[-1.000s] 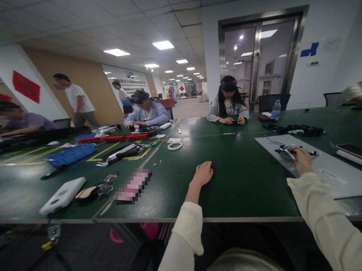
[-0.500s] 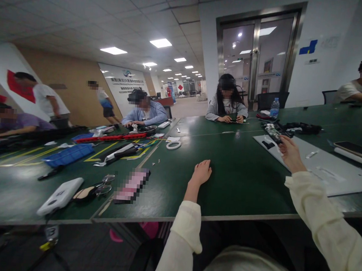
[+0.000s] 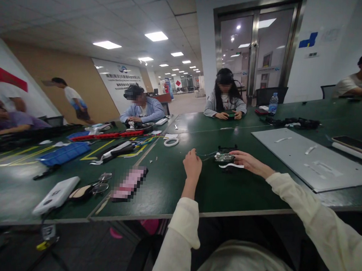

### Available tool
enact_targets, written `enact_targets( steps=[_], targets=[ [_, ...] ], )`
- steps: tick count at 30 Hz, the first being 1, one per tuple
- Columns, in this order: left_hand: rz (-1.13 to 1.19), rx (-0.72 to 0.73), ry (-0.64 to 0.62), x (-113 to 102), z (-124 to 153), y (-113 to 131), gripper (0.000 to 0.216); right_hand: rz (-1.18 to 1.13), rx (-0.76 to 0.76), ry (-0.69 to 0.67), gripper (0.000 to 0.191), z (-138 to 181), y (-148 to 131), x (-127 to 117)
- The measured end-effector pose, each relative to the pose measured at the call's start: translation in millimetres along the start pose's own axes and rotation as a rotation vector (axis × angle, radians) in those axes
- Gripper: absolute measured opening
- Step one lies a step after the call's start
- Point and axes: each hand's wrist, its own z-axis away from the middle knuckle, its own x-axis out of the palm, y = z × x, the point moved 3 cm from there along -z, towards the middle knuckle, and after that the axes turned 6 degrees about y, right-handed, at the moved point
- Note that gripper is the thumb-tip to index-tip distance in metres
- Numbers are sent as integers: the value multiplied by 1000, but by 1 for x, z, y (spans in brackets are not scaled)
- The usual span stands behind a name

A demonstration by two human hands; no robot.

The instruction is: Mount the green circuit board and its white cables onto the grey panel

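Observation:
My right hand (image 3: 246, 161) holds a small black and green electronic assembly (image 3: 224, 156) with thin wires just above the dark green table (image 3: 242, 184), a white strip hanging under it. My left hand (image 3: 192, 164) is lifted off the table just left of the assembly, fingers curled into a loose fist; thin wires run toward it, and I cannot tell whether it pinches them. Both arms wear cream sleeves.
A grey mat (image 3: 314, 160) with small parts lies to the right, a tape roll (image 3: 171, 142) farther back. To the left lie a white device (image 3: 56, 195), glasses (image 3: 100, 183), a blue tray (image 3: 65, 153). Other people sit around the table; a water bottle (image 3: 273, 103) stands far back.
My right hand lifted the assembly off the grey mat and carried it left to the table's middle. My left hand rose from lying flat and curled beside it.

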Motion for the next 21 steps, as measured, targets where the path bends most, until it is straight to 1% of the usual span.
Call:
enact_targets(
  steps=[2, 3, 5, 6, 8, 10, 11, 13, 17, 21],
  targets=[
    [-39, -6, 1, -1, 0, 0, 36, 75, 19, -20, 39, 1, 4, 1],
    [-50, 11, -6, 0, 1, 1, 35, 132, 22, 8, 39, 0, 6, -1],
    [-61, 55, -28, 1, 2, 3, 34, 283, -9, 125, 37, -2, 9, -9],
    [-64, 72, -39, 1, 3, 4, 34, 387, -52, 196, 35, -3, 8, -14],
    [-73, 89, -52, 1, 4, 5, 32, 633, -190, 317, 29, -3, 4, -25],
    [-78, 95, -59, 1, 4, 6, 29, 849, -321, 395, 25, 0, -2, -33],
    [-77, 97, -63, 1, 5, 7, 27, 926, -358, 414, 25, 1, -5, -36],
    [-68, 105, -73, 1, 5, 8, 25, 1027, -370, 410, 29, 4, -7, -39],
    [-59, 122, -80, 2, 5, 10, 23, 1176, -321, 275, 44, 6, -1, -33],
    [-54, 145, -88, 5, 5, 10, 24, 1196, -271, 190, 48, 4, 4, -28]
  ],
)
